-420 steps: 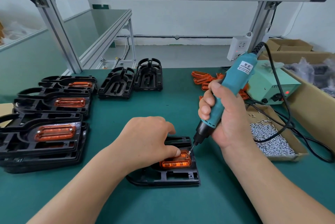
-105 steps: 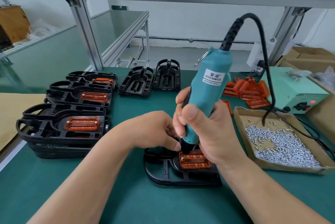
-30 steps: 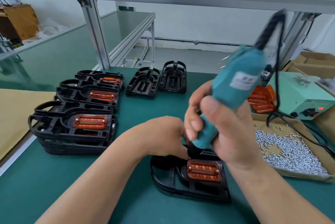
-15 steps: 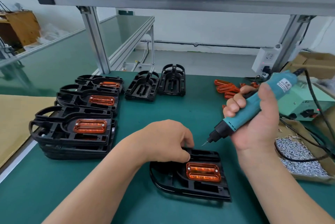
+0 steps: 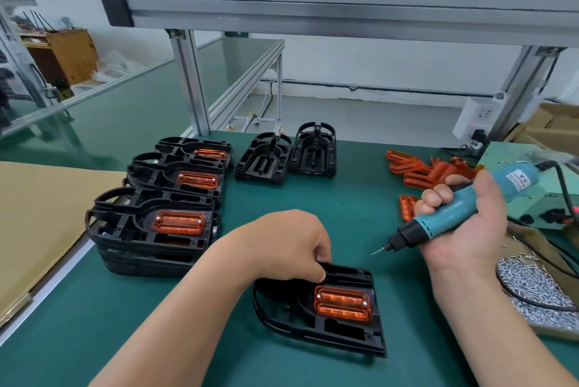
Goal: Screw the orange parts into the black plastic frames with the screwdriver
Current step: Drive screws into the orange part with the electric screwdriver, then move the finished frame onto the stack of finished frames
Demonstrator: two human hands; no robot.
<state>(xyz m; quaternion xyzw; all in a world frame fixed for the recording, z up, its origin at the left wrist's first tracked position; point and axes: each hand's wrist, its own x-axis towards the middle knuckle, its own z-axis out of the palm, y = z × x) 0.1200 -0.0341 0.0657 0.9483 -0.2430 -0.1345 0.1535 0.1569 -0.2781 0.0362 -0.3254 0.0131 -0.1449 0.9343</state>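
Screwdriver (image 5: pixel 438 224) raised, left fingers (image 5: pixel 317 274) pinching frame (image 5: pixel 291 321) edge

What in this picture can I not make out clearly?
Head view only:
- Label on the screwdriver: blurred, unreadable.
- Pile of screws: cut off by the right edge.
- Far left corner of the near black frame: covered by the left hand.
- Things on the top shelf: blurred, cut by the top edge.

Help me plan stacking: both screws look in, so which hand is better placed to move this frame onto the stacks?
Probably left: the left hand grips the black frame, nearer the stacks; the right hand holds the screwdriver.
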